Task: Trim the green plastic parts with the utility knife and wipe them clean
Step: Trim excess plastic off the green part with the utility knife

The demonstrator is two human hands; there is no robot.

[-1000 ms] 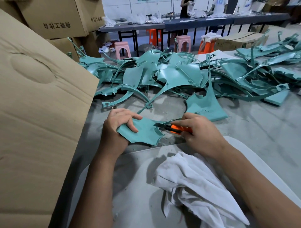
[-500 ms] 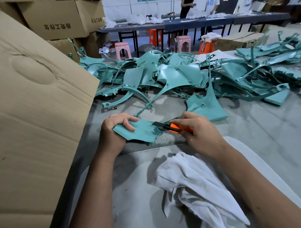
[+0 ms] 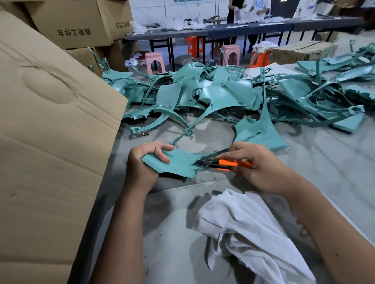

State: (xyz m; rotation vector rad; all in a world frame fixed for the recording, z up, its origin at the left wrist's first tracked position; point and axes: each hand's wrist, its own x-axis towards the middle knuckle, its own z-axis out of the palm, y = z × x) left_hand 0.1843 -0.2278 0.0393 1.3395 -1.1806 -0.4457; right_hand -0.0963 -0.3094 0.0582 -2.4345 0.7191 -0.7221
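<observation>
Upper left of frame: cardboard boxes [image 3: 77,24] printed with Chinese characters, upside down, unread. Lower centre: left hand [image 3: 145,162], fingers curled round the green plastic part [image 3: 178,163], now raised slightly off the bench [image 3: 316,162]. Right hand [image 3: 257,168] gripping the utility knife [image 3: 221,162], blade still on the part's edge; trimming continuing, wiping not begun.

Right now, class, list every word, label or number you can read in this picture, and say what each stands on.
"工作", within a row of five printed characters that stand upside down on the big cardboard box; the other three are not surely readable.
Upside-down characters on the neighbouring box: cut off, unreadable.
"AO" on a white shirt at the far table; partly hidden.
Wall sign: too blurred.
</observation>
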